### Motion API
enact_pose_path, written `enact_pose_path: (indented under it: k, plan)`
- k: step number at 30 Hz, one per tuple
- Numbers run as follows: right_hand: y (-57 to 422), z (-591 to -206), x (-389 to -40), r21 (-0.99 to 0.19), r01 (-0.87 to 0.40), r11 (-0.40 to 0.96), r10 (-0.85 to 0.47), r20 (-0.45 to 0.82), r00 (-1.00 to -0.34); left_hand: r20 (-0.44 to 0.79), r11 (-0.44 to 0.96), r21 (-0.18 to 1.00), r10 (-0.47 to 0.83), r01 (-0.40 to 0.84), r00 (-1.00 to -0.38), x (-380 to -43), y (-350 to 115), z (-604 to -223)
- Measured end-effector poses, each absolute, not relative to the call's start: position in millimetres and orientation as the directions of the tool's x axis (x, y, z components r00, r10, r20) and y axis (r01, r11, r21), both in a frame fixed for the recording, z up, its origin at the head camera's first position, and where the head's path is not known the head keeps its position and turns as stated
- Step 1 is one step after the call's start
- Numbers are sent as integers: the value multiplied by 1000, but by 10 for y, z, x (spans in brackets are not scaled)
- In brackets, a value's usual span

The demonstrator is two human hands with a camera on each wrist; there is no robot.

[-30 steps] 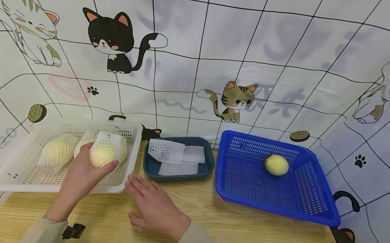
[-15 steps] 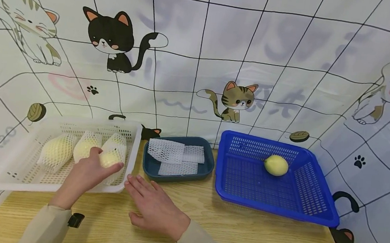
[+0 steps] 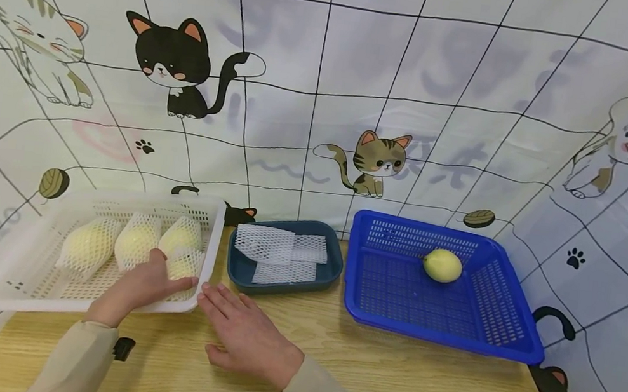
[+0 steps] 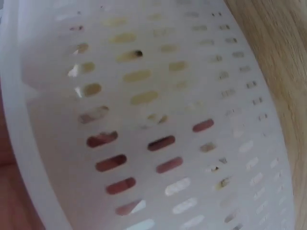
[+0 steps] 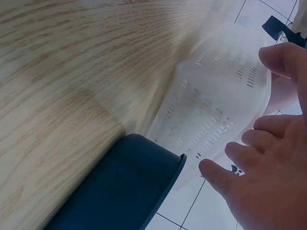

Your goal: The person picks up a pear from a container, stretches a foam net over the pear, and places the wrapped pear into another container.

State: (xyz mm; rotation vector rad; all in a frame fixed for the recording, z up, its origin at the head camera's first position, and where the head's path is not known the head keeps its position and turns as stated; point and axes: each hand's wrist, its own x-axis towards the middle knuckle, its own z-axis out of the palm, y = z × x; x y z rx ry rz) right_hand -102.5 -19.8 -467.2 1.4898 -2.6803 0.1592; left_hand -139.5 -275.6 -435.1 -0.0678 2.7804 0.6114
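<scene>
In the head view my left hand (image 3: pixel 135 286) reaches over the front rim of the white basket (image 3: pixel 27 305). Its thumb and fingers hold a yellow pear in a white foam net (image 3: pixel 185 265) low in the right front corner; the fingertips are hidden. Three more netted pears stand behind and to the left, the leftmost pear (image 3: pixel 89 243) leaning. Through slots in the basket wall (image 4: pixel 96 206), the left wrist view shows yellow fruit and reddish fingers. My right hand (image 3: pixel 252 343) lies flat with straight fingers, its fingertips right at the basket's front right corner.
A dark teal tray (image 3: pixel 283 293) with several foam nets (image 3: pixel 264 244) stands right of the white basket. Farther right, a blue basket (image 3: pixel 442 342) holds one bare yellow pear (image 3: pixel 442 265). A patterned cloth (image 3: pixel 302 92) rises behind the wooden table (image 3: pixel 415 385).
My left hand has lowered the netted pear from above the basket down into its right front corner, uncovering the netted pears behind. The right hand has stayed by the basket's corner.
</scene>
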Motion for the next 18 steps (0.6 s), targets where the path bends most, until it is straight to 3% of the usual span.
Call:
enact_pose_path:
  k: [18]
  plan:
    - [-199,-4685,-1020,-50,-855,516,-845,131,-518,-356,894,442,91,-81,-930,-1447,-2865,-4402]
